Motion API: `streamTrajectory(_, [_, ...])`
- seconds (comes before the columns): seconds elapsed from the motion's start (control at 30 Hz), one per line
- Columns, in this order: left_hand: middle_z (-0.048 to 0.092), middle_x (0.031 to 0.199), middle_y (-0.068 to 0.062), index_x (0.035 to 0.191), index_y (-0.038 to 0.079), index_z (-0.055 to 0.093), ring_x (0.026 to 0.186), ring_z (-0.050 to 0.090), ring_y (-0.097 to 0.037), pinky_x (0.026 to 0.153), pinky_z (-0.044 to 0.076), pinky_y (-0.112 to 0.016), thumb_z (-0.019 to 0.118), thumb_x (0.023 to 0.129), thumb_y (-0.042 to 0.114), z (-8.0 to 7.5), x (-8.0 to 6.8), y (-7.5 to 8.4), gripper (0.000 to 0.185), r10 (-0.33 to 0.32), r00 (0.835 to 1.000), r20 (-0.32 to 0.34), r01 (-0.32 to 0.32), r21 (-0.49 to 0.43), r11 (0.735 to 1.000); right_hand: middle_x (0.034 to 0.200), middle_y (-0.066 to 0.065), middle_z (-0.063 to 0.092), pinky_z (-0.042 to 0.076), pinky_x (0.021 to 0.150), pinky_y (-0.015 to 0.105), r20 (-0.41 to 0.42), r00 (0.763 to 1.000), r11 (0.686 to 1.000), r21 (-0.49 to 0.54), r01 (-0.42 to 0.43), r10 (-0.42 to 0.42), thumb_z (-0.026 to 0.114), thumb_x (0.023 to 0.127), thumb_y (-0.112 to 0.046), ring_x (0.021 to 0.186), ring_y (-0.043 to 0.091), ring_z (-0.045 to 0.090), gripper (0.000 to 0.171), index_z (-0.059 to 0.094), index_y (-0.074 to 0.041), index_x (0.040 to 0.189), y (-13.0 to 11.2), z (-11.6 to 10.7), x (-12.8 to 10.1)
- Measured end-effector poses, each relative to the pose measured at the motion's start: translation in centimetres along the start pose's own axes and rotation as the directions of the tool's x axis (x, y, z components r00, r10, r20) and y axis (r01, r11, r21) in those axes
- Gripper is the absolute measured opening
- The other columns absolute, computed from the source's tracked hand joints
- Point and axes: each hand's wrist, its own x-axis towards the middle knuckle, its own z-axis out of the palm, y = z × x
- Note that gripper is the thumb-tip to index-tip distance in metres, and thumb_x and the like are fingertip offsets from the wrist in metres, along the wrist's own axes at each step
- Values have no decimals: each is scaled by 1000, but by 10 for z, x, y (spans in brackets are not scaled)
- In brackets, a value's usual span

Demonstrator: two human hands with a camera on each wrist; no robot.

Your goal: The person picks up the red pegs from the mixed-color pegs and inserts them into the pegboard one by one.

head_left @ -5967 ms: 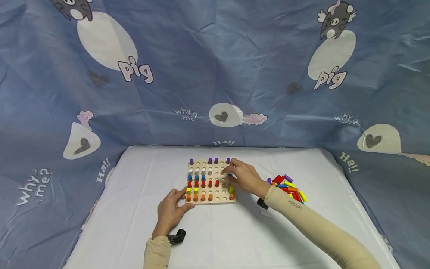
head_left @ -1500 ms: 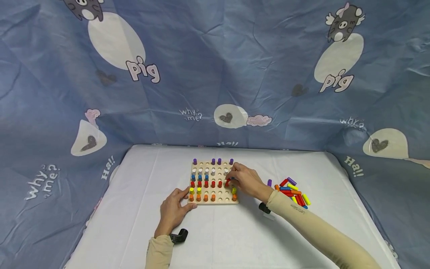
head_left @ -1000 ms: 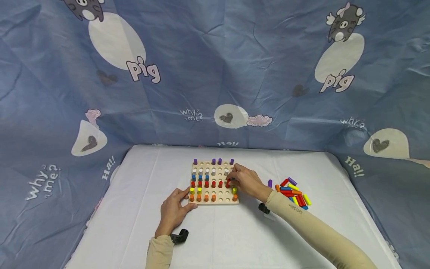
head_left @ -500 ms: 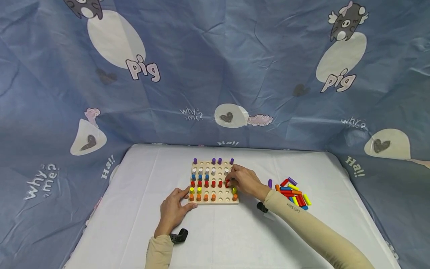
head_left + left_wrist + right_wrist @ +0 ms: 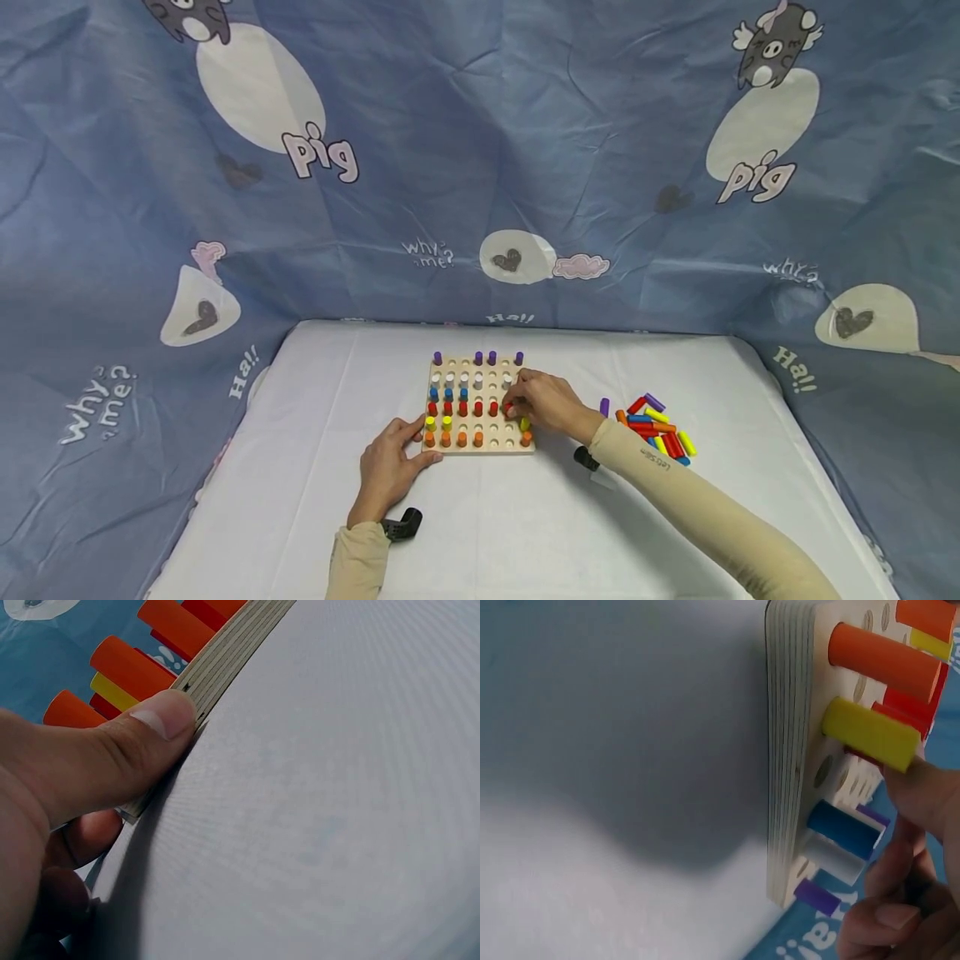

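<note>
A wooden pegboard (image 5: 486, 452) lies on the table, with rows of purple, white, blue, red, yellow and orange pegs standing in its holes. My left hand (image 5: 386, 467) grips its near left corner, the thumb (image 5: 161, 724) on the front edge beside the orange pegs. Over the right part of the board, my right hand (image 5: 551, 402) pinches a red peg (image 5: 507, 409) in line with the red row. In the right wrist view, that hand reaches behind a yellow peg (image 5: 870, 733) and a blue peg (image 5: 845, 827), which stand along the right edge; its fingertips are partly hidden.
Loose pegs in several colours (image 5: 663, 428) lie in a pile right of the board, under and beyond the right forearm. A purple peg (image 5: 604, 407) is just left of the pile. A blue patterned cloth (image 5: 390, 167) hangs behind the white table (image 5: 480, 533).
A white peg now shows in the right part of the white row. My right hand has since brought a red peg to the red row; it now sits lower. The left hand keeps its grip.
</note>
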Motion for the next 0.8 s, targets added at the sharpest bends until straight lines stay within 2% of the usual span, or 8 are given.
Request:
streamTrajectory(0.17, [60, 93, 5, 143, 14, 68, 65, 41, -9, 62, 32, -27, 96, 76, 34, 0, 0, 1, 75, 6, 1000, 1, -6, 0, 1000, 90, -2, 65, 42, 60, 23, -1, 1000, 1000, 6, 30, -30, 85, 91, -24, 71, 6, 51, 24, 84, -19, 114, 4, -14, -1])
streamTrajectory(0.27, [60, 93, 6, 143, 14, 69, 65, 40, -8, 62, 32, -27, 96, 76, 34, 0, 0, 1, 75, 14, 1000, -7, -14, 3, 1000, 86, -3, 63, 40, 59, 23, -25, 1000, 1000, 25, 17, -16, 84, 92, -22, 69, 5, 49, 25, 84, -18, 118, 10, -25, -3])
streamTrajectory(0.43, [63, 94, 6, 141, 15, 70, 64, 41, -7, 62, 33, -28, 97, 75, 34, 0, 0, 0, 74, 30, 999, -22, -31, -5, 1000, 85, -6, 59, 39, 58, 23, -22, 999, 999, -24, -46, 45, 84, 93, -23, 67, 3, 45, 22, 84, -19, 114, 29, -42, -15])
streamTrajectory(0.6, [63, 94, 6, 141, 15, 71, 63, 41, -7, 62, 33, -28, 97, 75, 34, -1, -1, 0, 74, 31, 999, -19, -31, -9, 999, 87, -5, 64, 43, 59, 26, 11, 994, 992, -79, -103, 104, 85, 92, -19, 70, 5, 50, 16, 85, -17, 107, 54, -59, -37])
streamTrajectory(0.8, [63, 95, 6, 141, 16, 70, 64, 41, -8, 62, 33, -28, 97, 75, 34, -2, 0, 0, 74, 25, 999, -20, -25, 1, 1000, 89, -3, 69, 47, 62, 31, 74, 972, 973, -74, -218, 224, 84, 91, -16, 73, 11, 57, 11, 84, -15, 102, 79, -83, -72])
